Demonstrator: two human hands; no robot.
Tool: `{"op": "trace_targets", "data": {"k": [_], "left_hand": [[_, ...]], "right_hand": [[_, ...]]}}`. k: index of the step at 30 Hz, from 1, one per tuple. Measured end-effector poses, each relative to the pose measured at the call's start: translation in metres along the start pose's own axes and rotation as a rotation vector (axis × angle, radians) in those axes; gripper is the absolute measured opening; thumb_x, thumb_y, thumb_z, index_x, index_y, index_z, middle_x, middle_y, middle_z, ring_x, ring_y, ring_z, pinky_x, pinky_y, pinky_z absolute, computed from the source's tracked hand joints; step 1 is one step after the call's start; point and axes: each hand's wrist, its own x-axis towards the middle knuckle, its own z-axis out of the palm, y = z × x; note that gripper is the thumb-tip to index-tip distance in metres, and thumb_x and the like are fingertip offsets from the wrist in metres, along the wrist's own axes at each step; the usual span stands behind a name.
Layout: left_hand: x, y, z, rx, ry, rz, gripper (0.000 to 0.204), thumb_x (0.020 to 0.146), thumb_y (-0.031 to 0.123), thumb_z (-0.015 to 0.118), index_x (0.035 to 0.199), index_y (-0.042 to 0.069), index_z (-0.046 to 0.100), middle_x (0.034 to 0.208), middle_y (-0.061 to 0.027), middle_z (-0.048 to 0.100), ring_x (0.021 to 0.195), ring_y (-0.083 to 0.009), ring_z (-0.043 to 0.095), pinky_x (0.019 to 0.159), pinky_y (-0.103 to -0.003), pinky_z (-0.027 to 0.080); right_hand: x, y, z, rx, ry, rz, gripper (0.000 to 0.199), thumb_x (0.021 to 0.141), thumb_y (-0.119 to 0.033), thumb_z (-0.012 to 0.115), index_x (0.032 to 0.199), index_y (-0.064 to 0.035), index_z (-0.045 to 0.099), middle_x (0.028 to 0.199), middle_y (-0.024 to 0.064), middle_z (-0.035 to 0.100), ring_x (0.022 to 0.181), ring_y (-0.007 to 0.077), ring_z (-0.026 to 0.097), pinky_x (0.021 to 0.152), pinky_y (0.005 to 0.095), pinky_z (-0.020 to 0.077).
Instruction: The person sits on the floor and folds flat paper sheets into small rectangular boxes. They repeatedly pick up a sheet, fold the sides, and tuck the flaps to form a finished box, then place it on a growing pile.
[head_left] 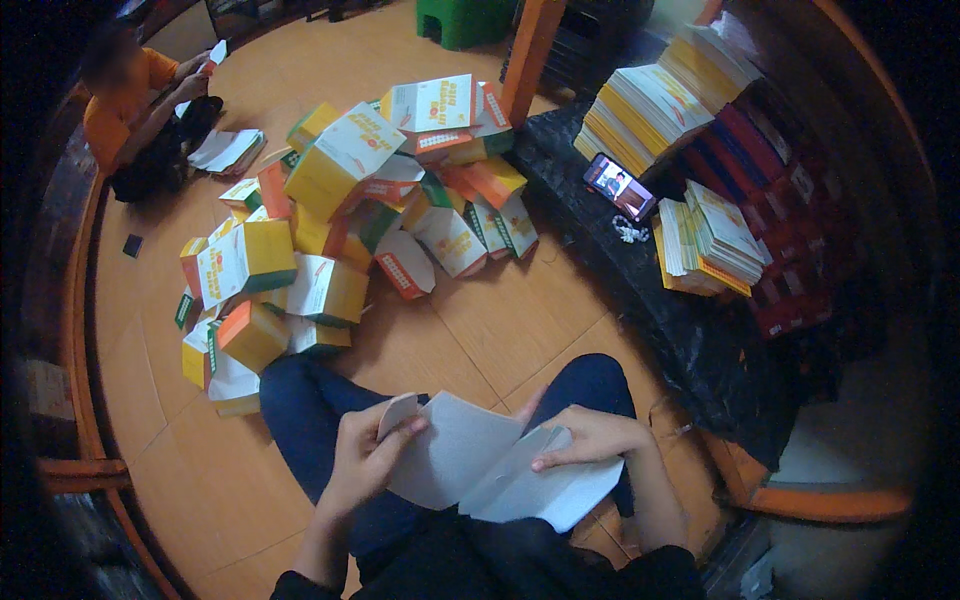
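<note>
A carton blank [455, 440] with its plain whitish side up lies across my lap, creased down the middle into two panels. My left hand [372, 445] grips its left panel, thumb on top beside a small raised flap. At the other panel, my right hand [592, 438] is closed over the upper edge, with the thumb pressing on the board near a narrow flap. The printed side of the blank faces away and is hidden. Beyond my knees sits a heap of folded boxes [245, 265] in yellow, white, orange and green.
At the far left, a person in orange [125, 115] sits handling a piece of card beside flat sheets [228, 150]. To my right, stacks of flat cartons [650, 115] and a lit phone [618, 187] rest on black sheeting [620, 290]. A wooden post [530, 60] stands behind the heap.
</note>
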Motion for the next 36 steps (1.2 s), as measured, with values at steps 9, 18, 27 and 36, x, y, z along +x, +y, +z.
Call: {"op": "trace_targets", "data": {"k": [9, 18, 27, 36], "left_hand": [[0.026, -0.043, 0.039, -0.159, -0.109, -0.290, 0.029, 0.092, 0.028, 0.075, 0.102, 0.000, 0.071, 0.090, -0.0018, 0.069, 0.084, -0.0095, 0.060, 0.076, -0.027, 0.048], [0.068, -0.036, 0.013, -0.096, -0.248, -0.219, 0.057, 0.082, 0.026, 0.084, 0.129, 0.006, 0.060, 0.118, -0.0080, 0.067, 0.112, -0.0195, 0.060, 0.100, -0.036, 0.046], [0.067, -0.073, 0.069, -0.562, -0.314, -0.286, 0.084, 0.081, 0.024, 0.084, 0.149, 0.004, 0.038, 0.135, -0.0153, 0.056, 0.126, -0.0274, 0.054, 0.107, -0.043, 0.044], [0.069, -0.092, 0.080, -0.273, -0.376, -0.435, 0.070, 0.090, 0.035, 0.077, 0.138, -0.005, 0.046, 0.123, -0.0212, 0.063, 0.114, -0.0287, 0.062, 0.097, -0.039, 0.051]], "right_hand": [[-0.010, 0.047, 0.072, -0.150, 0.502, 0.381, 0.049, 0.097, -0.041, 0.061, 0.099, 0.0070, 0.069, 0.092, 0.0317, 0.068, 0.090, 0.0498, 0.066, 0.081, 0.0553, 0.0505], [-0.041, 0.070, 0.058, 0.249, 0.644, 0.393, 0.040, 0.095, -0.034, 0.071, 0.105, 0.0046, 0.069, 0.091, 0.0095, 0.072, 0.077, 0.0148, 0.063, 0.075, 0.0353, 0.0518], [0.000, 0.051, 0.037, 0.489, 1.030, 0.147, 0.039, 0.093, -0.031, 0.074, 0.105, 0.0053, 0.068, 0.090, 0.0081, 0.072, 0.077, 0.0138, 0.066, 0.071, 0.0301, 0.0526], [0.018, 0.058, 0.039, 0.583, 0.922, 0.043, 0.050, 0.091, -0.031, 0.076, 0.122, 0.0044, 0.060, 0.108, 0.0128, 0.069, 0.095, 0.0197, 0.067, 0.083, 0.0327, 0.0534]]}}
